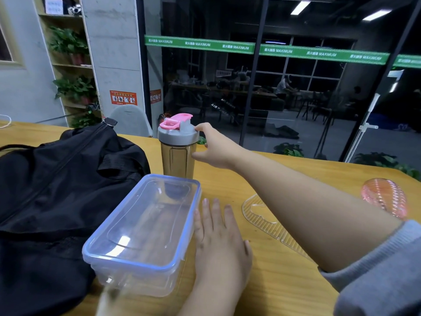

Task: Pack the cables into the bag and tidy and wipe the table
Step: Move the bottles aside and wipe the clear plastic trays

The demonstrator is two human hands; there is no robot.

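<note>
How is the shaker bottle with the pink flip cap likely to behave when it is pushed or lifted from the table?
The shaker bottle stands tall on a narrow base, so a push near its grey lid would probably tip it. Its see-through body looks empty, so it is likely light. The smooth wall may be slippery; the right hand reaching around its upper part seems sensible.

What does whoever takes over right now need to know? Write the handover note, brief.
Right hand: reaching to the bottle, fingers at its lid and side, not clearly gripping.
Left hand: flat on the table, against the box.
Bag: on the table's left, beside the box.
A clear plastic piece and a pink item lie to the right.
Done: no cables in sight; whether they are packed cannot be told.
Left: clear the bottle, box and loose items, then wipe the table.
</note>
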